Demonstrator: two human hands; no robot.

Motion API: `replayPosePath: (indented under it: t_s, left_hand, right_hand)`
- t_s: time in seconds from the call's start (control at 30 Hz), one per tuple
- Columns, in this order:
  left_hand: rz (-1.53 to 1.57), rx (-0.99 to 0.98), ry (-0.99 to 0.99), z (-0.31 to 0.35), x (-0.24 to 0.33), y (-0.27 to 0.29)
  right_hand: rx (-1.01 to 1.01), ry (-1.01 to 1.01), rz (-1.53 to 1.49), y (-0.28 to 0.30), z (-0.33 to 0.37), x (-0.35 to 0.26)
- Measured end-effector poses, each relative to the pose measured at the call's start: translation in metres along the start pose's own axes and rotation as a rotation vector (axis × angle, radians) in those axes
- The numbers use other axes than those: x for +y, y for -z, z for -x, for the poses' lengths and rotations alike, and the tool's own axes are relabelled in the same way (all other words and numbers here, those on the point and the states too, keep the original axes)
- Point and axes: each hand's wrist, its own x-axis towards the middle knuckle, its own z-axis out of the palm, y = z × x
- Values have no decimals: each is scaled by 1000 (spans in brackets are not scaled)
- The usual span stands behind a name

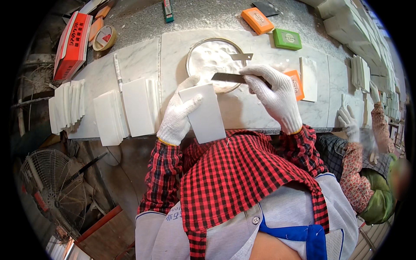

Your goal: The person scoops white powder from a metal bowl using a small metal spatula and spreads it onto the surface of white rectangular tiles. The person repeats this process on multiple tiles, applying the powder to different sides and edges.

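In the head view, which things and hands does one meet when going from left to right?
Red-and-white box, roll of tape, gloved left hand, round pan of white powder, gloved right hand, co-worker's nearer gloved hand.

Red-and-black checked apron (pixel 234 173) over a pale grey shirt (pixel 284 208)
Checked sleeves (pixel 162 177); hands (pixel 276 93) in white knitted gloves (pixel 172 119) with yellow-edged cuffs (pixel 169 142); blue shirt trim (pixel 316 239), round button (pixel 255 220).

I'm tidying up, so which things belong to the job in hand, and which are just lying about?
Likely part of the job:
- tile, in the left hand
- blade, in the right hand
- round pan

Apparently lying about:
- tape roll
- red box
- green box
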Motion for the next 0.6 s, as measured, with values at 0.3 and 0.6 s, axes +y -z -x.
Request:
replayPosePath:
  t_s: [0.3, 0.6]
  left_hand:
    - [-4, 27, -7, 1, 2, -6]
    - [-1, 14, -4, 1, 1, -3]
  right_hand:
    - [-47, 131, 195, -9, -4, 1]
    - [-42, -63, 101, 18, -5, 5]
